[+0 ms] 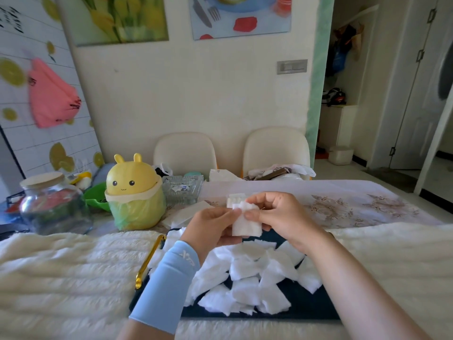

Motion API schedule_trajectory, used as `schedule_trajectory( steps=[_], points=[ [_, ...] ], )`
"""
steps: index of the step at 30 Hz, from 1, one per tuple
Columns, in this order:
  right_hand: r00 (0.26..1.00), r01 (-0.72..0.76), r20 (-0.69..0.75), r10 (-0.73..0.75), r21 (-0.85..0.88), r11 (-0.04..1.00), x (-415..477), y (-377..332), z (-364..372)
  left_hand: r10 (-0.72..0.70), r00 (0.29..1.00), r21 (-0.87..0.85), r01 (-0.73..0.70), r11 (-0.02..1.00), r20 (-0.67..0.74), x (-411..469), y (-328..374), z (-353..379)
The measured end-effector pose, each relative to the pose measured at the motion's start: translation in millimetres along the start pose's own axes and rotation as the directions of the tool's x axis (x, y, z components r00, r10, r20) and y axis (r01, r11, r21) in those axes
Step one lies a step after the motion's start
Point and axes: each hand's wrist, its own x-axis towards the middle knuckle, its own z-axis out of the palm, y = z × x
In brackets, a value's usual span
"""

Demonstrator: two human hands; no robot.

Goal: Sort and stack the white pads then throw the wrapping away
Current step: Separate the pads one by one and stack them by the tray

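Observation:
Several loose white pads [247, 278] lie scattered on a dark blue mat [306, 307] in front of me. Above them, my left hand [210, 227] and my right hand [282, 217] together hold a small bunch of white pads [246, 220], each pinching one side of it. Just behind the hands a short stack of white pads [235, 198] stands on the table. A piece of clear wrapping [188, 212] lies flat on the table to the left of that stack. My left forearm wears a light blue sleeve.
A yellow bunny-shaped bin [134, 195] with a green liner stands at the left. Near it are a glass jar [51, 204], a green bowl [96, 196] and a glass dish [182, 190]. A gold clip [149, 261] lies by the mat. Two cream chairs [275, 148] stand behind the table.

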Motion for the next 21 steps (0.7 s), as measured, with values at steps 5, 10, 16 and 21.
schedule_trajectory(
  steps=[5, 10, 16, 21],
  points=[
    [0.991, 0.092, -0.079, -0.112, -0.219, 0.971, -2.3, 2.3, 7.2, -0.052, 0.998, -0.190, 0.045, 0.981, -0.029, -12.3, -3.4, -4.6],
    [0.967, 0.230, -0.087, -0.239, -0.101, 0.968, -6.0, 2.1, 22.6, -0.094, 0.994, -0.336, 0.070, 0.939, -0.053, -19.6, -11.7, -10.5],
    [0.990, 0.120, -0.064, -0.126, -0.085, 0.989, -7.2, -6.7, 21.2, -0.068, 0.990, -0.362, 0.020, 0.932, -0.120, -21.7, -13.9, -17.9],
    [0.995, -0.097, -0.046, 0.090, -0.173, 0.980, -8.9, -3.5, 30.7, -0.067, 0.993, -0.334, 0.030, 0.942, -0.100, -26.2, -16.9, -13.0]
  ],
)
